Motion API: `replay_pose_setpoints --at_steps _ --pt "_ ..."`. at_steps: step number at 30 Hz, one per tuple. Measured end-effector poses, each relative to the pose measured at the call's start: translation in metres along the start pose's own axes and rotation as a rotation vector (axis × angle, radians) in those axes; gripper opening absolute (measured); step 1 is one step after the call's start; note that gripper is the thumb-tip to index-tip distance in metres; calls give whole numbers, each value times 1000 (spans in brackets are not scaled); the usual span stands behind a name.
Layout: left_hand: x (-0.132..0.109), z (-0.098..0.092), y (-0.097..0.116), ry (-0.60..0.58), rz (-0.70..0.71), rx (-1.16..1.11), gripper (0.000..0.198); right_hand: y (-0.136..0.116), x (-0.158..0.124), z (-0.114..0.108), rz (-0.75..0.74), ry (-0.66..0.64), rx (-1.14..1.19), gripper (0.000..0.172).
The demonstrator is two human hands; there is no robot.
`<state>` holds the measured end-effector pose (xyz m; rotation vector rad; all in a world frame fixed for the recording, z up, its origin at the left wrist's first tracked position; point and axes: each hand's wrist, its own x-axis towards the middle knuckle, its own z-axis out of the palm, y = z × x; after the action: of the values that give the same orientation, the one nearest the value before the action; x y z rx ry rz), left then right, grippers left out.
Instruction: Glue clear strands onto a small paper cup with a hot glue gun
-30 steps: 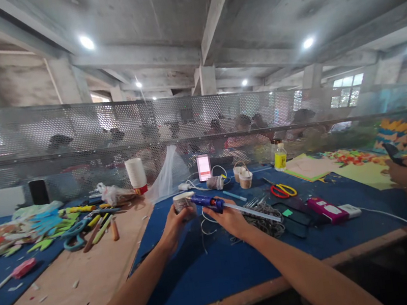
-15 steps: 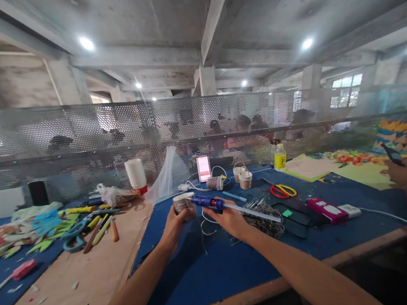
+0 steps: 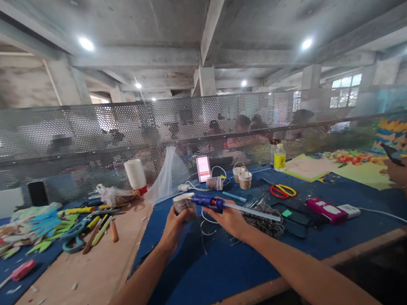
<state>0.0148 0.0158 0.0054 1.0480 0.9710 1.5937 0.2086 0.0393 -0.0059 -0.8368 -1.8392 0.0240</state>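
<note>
My left hand (image 3: pixel 175 226) is closed around a small paper cup (image 3: pixel 183 203) whose side looks wrapped in grey cord. In my right hand (image 3: pixel 230 218) is a blue hot glue gun (image 3: pixel 208 202), its nozzle pointing left at the cup's side. Whether the nozzle touches the cup I cannot tell. A long translucent glue stick (image 3: pixel 257 212) sticks out of the gun's back, toward the right. Under it lies a tangled heap of grey cord (image 3: pixel 272 225). Behind the gun, another wrapped cup (image 3: pixel 214 183) rests on its side.
Small cups with handles (image 3: pixel 245 179) stand behind the cord, near red-and-yellow scissors (image 3: pixel 282 190) and a yellow-labelled bottle (image 3: pixel 279 157). A magenta box (image 3: pixel 326 210) lies right. Stacked paper cups (image 3: pixel 135 176) and blue scissors (image 3: pixel 74 237) are left. A co-worker's hand (image 3: pixel 405 172) holds a dark object.
Hardly anything differs. Both hands keep the cup and the glue gun in nearly the same place, and the view has shifted very slightly.
</note>
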Motion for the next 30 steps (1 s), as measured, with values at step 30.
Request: replay_pose_setpoints --at_steps 30 --pt "-1 1 2 18 -10 -10 54 3 1 0 -33 -11 -44 29"
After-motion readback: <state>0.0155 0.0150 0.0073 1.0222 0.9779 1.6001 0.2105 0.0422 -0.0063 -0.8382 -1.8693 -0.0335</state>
